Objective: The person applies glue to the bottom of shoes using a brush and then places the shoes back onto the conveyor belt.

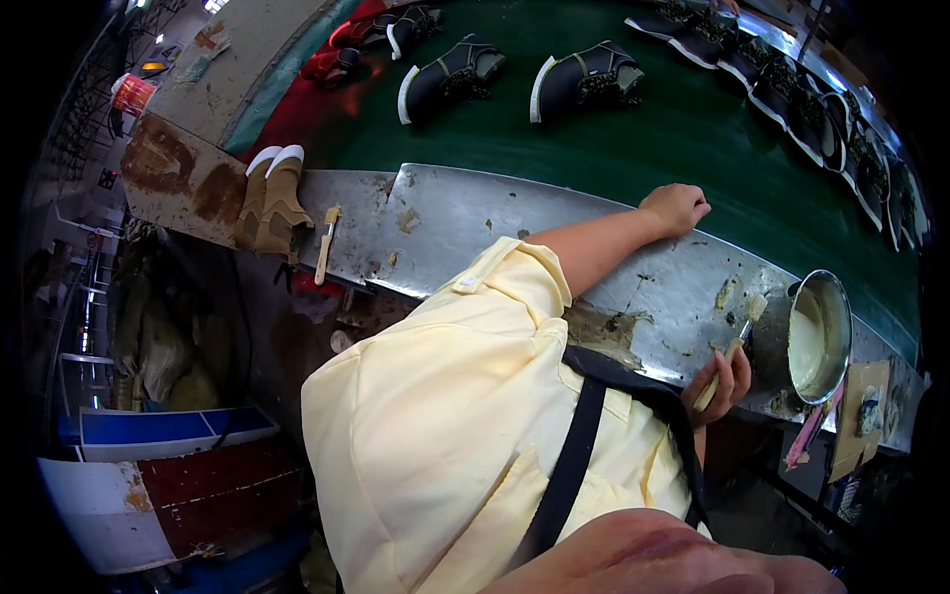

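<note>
My right hand is closed around the wooden handle of a paintbrush. Its pale bristles point up, beside a metal pot that holds a creamy white liquid. Farther forward, my left hand rests in a loose fist where the metal bench meets the green conveyor belt. Nothing shows in its curled fingers. Two dark shoes with white soles, a left one and a right one, lie on their sides on the belt beyond.
A second brush lies on the bench at left, beside tan boots with white toes. Red shoes sit at the belt's far left. A row of dark shoes lines the far right. Cardboard stands near the pot.
</note>
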A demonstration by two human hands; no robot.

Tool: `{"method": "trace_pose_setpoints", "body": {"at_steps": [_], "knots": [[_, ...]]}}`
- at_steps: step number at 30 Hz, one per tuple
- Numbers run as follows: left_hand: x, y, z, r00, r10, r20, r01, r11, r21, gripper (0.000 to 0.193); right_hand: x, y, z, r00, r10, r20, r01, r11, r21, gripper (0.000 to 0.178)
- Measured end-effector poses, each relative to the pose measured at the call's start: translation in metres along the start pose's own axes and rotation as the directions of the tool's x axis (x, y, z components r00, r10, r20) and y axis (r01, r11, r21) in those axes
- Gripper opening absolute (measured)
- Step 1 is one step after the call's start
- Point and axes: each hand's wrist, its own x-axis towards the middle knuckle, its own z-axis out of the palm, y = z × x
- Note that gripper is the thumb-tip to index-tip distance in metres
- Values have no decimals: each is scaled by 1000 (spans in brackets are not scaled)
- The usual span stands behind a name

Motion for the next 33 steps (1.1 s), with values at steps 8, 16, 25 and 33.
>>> {"method": "trace_pose_setpoints", "body": {"at_steps": [8,16,25,33], "knots": [[-1,-5,6,992,69,-104,-74,996,-42,24,1,-3,1,1000,17,-1,-17,1000,23,19],[-3,-3,3,993,83,-83,-86,996,-36,23,-1,-1,2,1000,22,-5,-21,1000,18,20],[-6,1,-4,995,87,-50,-89,995,-35,21,1,-3,2,999,29,-15,-29,1000,-2,16],[-4,-1,1,991,111,-74,-114,993,-36,20,2,-4,1,1000,6,-3,-6,998,-60,18]]}}
